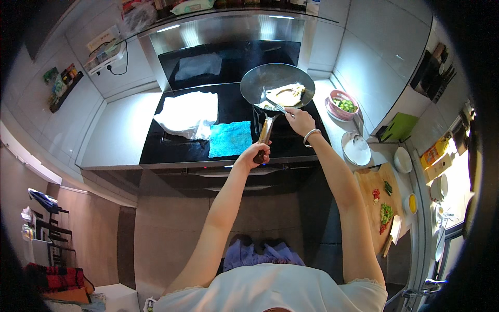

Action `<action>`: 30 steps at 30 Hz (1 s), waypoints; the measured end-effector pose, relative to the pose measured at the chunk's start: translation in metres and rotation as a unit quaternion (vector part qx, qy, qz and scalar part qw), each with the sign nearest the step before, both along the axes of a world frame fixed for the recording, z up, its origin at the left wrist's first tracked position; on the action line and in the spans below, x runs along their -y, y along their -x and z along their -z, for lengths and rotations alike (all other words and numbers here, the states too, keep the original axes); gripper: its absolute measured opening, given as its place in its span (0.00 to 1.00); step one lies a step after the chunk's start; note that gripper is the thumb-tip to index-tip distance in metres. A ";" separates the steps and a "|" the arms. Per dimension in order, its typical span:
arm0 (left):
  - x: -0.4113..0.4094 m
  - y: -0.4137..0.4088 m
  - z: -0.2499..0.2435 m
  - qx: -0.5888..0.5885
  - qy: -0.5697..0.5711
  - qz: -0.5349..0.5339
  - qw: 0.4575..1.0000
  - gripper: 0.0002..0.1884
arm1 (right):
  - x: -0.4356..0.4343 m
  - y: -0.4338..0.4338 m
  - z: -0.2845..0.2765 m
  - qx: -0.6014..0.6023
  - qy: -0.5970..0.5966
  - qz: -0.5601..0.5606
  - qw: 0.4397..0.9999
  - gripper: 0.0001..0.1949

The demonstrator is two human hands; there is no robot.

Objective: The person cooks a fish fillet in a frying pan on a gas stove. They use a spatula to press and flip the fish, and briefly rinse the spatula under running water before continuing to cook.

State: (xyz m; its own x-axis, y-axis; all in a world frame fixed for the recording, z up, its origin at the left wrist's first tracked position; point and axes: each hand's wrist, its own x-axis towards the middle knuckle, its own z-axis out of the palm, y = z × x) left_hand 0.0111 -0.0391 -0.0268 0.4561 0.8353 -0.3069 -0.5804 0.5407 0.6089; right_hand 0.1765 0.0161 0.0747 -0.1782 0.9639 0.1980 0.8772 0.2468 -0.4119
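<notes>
My left hand [252,156] grips the wooden handle [266,134] of a dark wok [255,80]. The wok sits at the right side of a black glass cooktop [187,150], its handle towards me. In my right hand [302,123] is a metal spatula [276,105], whose blade reaches inside the wok. The blade touches or lies right beside a pale, lightly browned piece of food [288,94], perhaps a fish or an omelette. A bangle circles my right wrist. Just left of the wok handle a blue cloth [230,139] lies flat on the cooktop.
A white cloth [189,113] covers the left burner. Along the right counter stand a pink basket of chopped greens [343,105], a white plate [356,149], a wooden cutting board [376,187] with chopped vegetables and a cleaver [394,232], a white bowl [402,160] and a small bowl with yellow contents [412,204].
</notes>
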 end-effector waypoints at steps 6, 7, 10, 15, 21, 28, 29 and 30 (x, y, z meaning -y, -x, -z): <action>0.000 -0.001 -0.006 0.012 -0.001 0.006 1.000 0.14 | -0.008 -0.010 0.003 -0.005 -0.005 -0.022 1.000 0.14; 0.000 -0.001 -0.006 0.008 0.000 0.003 1.000 0.14 | -0.008 -0.011 0.002 -0.009 -0.004 -0.024 1.000 0.14; 0.001 -0.002 -0.009 -0.002 0.006 -0.002 1.000 0.14 | -0.010 -0.015 0.001 -0.029 -0.004 -0.031 0.999 0.14; 0.001 -0.006 -0.012 -0.016 0.005 -0.008 1.000 0.15 | -0.024 -0.025 0.006 -0.107 -0.019 -0.034 0.993 0.14; -0.002 -0.009 -0.016 -0.011 0.031 -0.007 0.999 0.13 | -0.034 -0.044 0.001 -0.155 -0.021 -0.015 0.988 0.14; -0.003 -0.012 -0.019 -0.021 0.043 -0.007 0.999 0.11 | -0.047 -0.076 0.001 -0.218 -0.030 0.002 0.976 0.15; -0.003 -0.011 -0.018 -0.017 0.050 -0.006 0.999 0.11 | -0.044 -0.078 -0.007 -0.232 -0.006 -0.001 0.973 0.15; -0.003 -0.011 -0.019 -0.012 0.056 -0.003 0.998 0.11 | -0.042 -0.082 -0.011 -0.256 0.005 -0.015 0.966 0.16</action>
State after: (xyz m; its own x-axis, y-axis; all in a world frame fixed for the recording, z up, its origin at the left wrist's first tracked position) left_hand 0.0220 -0.0358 -0.0083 0.4420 0.7986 -0.4085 -0.5704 0.6017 0.5591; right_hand 0.2585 0.0579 0.0860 -0.0872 0.9623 0.2577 0.5497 0.2623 -0.7931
